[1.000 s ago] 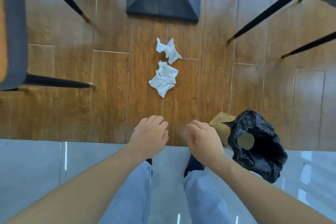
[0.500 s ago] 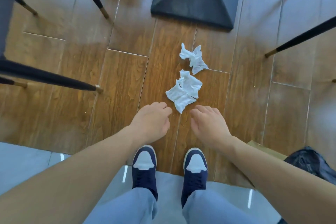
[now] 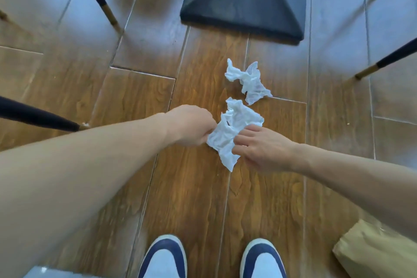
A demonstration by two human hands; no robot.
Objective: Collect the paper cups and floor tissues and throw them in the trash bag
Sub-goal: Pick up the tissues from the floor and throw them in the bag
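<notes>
Fingers: left hand [image 3: 191,127] has its fingers curled narrow at the left edge of the near tissue [image 3: 234,133], seemingly pinching it, though the fingertips are hidden under the hand; right hand [image 3: 262,149] has its fingers [image 3: 244,140] loosely spread over the tissue's right side, touching it, and whether they have closed on it I cannot tell.
Near tissue: crumpled white sheet on the wooden floor [image 3: 194,198], between the two hands, ahead of the shoes [image 3: 163,257].
Far tissue [image 3: 249,81]: just beyond the near one, apart from it, untouched, short of the black table base [image 3: 243,0].
Trash bag: not in view; only a brown paper corner [image 3: 374,253] shows at the floor's lower right edge, and what it is I cannot tell.
Paper cups: none visible.
Risk, tearing: thin paper pulled from both sides probably rips, leaving scraps on the floor.
Risk, partial grip: a pinch on one edge only may let the sheet unfold and slip out on the lift.
Risk, missed piece: lifting only the near tissue leaves the far one behind, needing a second reach close to the table base.
Risk, bumping: chair legs [image 3: 40,117] stand left and right of the spot, so a wide arm swing may knock them.
Risk, drop on transfer: with the bag out of sight, a loose wad may fall on the way.
</notes>
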